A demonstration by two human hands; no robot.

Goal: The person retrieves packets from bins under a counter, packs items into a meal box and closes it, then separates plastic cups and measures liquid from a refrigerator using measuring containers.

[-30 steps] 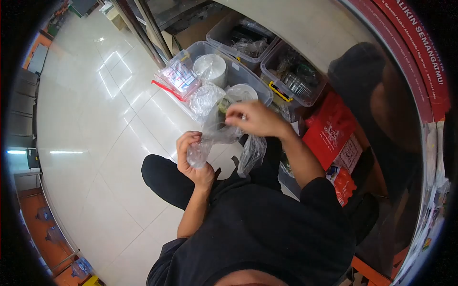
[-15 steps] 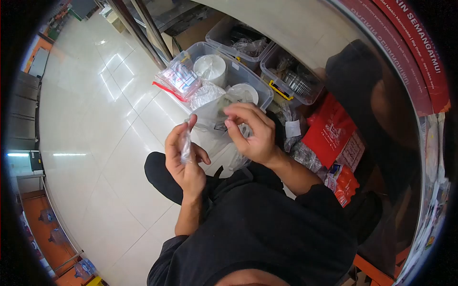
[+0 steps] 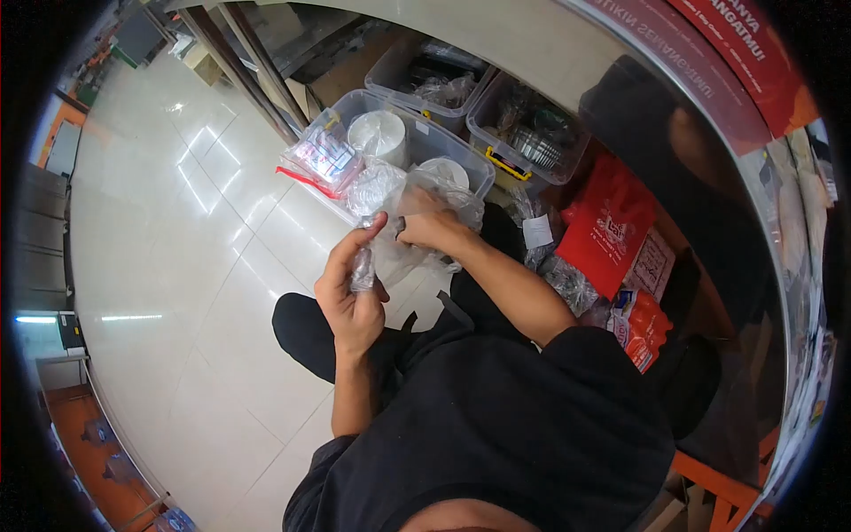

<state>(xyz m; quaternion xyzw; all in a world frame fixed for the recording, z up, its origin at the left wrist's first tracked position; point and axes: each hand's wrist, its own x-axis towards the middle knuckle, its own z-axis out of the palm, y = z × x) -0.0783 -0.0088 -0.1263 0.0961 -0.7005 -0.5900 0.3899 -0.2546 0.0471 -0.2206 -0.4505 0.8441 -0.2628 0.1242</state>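
My left hand (image 3: 348, 297) is closed on a crumpled part of a clear plastic bag (image 3: 391, 258), thumb pointing up. Thin film from the bag spreads to the right of it, in front of the open storage box. Up against this film is my right hand (image 3: 433, 228), its fingers reaching away from me. The film veils the fingertips, so I cannot tell whether they grip anything. Just beyond the hands, the clear storage box (image 3: 487, 182) holds a wrapped white stack (image 3: 378, 135), a second white round stack (image 3: 446, 168) and a packet with a red edge (image 3: 324, 160).
Two more clear bins, one with a yellow latch (image 3: 508, 165), stand behind. A red bag (image 3: 608, 222) and an orange packet (image 3: 644, 330) lie to the right. The glossy tiled floor (image 3: 213, 293) stretches left. A dark glass panel (image 3: 709, 222) rises on the right.
My right hand has moved forward and left into the plastic film, its fingertips now veiled. The film has bunched up around it. My left hand keeps its hold on the bag.
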